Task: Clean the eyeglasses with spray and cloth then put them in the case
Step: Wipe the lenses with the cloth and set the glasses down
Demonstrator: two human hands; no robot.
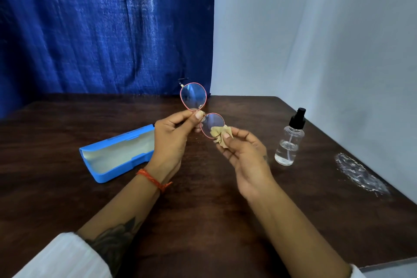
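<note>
Red-rimmed eyeglasses (pixel 193 96) are held up above the dark wooden table (pixel 203 221), tilted so one lens is high and the other low. My left hand (pixel 173 140) pinches them at the bridge between thumb and fingers. My right hand (pixel 243 158) pinches a small beige cloth (pixel 220 134) against the lower lens. A blue case (pixel 112 153) lies open on the table to the left, its pale lining showing. A clear spray bottle (pixel 290 140) with a black nozzle stands upright to the right of my hands.
A white scuffed patch (pixel 358 172) marks the table near its right edge. A blue curtain (pixel 101 29) hangs behind the table on the left, a pale wall (pixel 316 29) on the right. The table's right edge runs diagonally past the bottle.
</note>
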